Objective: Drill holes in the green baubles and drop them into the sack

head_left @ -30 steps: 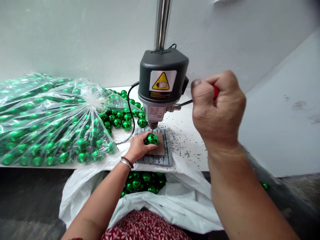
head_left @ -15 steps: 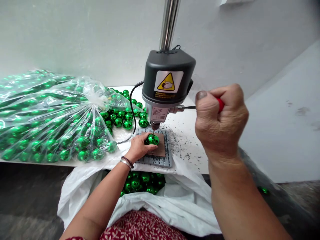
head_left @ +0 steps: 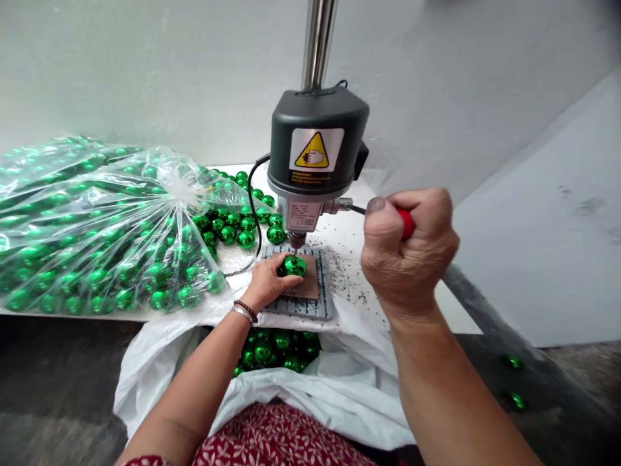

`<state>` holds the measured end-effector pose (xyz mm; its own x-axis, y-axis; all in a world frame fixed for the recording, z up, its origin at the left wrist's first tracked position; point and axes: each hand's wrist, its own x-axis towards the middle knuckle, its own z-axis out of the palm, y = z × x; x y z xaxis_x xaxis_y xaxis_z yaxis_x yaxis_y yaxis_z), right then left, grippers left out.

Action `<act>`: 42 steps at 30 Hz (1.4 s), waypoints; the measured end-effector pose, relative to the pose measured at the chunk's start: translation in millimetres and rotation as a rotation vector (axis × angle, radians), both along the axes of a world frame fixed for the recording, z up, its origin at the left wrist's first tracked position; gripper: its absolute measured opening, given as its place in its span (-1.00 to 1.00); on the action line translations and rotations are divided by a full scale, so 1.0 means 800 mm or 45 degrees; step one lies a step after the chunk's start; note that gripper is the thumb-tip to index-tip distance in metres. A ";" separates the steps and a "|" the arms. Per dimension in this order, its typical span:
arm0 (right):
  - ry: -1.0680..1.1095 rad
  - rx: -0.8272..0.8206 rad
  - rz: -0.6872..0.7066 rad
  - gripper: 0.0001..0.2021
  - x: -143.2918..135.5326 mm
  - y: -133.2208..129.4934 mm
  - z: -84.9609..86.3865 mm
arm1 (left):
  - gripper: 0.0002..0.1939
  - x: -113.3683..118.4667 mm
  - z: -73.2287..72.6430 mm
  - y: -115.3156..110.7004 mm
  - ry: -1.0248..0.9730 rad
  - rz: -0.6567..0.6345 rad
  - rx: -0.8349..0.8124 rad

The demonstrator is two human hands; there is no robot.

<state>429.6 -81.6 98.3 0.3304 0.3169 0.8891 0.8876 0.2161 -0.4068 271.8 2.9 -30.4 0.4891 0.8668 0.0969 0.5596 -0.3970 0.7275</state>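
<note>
Under the chuck of a dark grey drill press [head_left: 317,142], my left hand [head_left: 268,282] grips a shiny green ball [head_left: 294,266] between thumb and fingers. The ball rests on a brown board [head_left: 310,285] that lies on the grey slotted base plate [head_left: 326,304]. The drill bit [head_left: 295,250] comes down to the top of the ball; whether it has gone in I cannot tell. To the right, my right hand [head_left: 410,252] is wrapped round the red knob of the feed lever [head_left: 406,223].
A knotted clear plastic bag [head_left: 97,239] full of green balls fills the table's left, with loose balls [head_left: 228,234] beside it. Dark shavings [head_left: 356,278] litter the white table. An open white sack [head_left: 160,362] with more balls hangs below its edge. Two balls [head_left: 515,401] lie on the floor.
My right hand has pushed the lever's knob downward. My left hand still holds the ball under the bit. The view has shifted slightly, showing a second ball on the floor.
</note>
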 end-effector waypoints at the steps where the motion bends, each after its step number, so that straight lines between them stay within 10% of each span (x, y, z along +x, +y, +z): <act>1: 0.000 0.006 -0.012 -0.80 0.000 0.000 -0.001 | -0.48 0.000 -0.001 0.000 -0.002 -0.001 0.002; 24: -0.124 0.232 -0.089 -0.93 -0.014 -0.006 -0.065 | -0.48 0.003 -0.008 -0.002 -0.033 0.053 0.019; 34: 0.272 -0.165 -0.038 -0.71 0.004 0.029 0.054 | -0.58 -0.008 0.003 -0.025 -0.276 -0.012 -0.010; 42: 0.267 -0.098 -0.098 -0.73 0.003 0.033 0.045 | -0.41 -0.081 0.022 -0.051 -0.207 -0.198 -0.045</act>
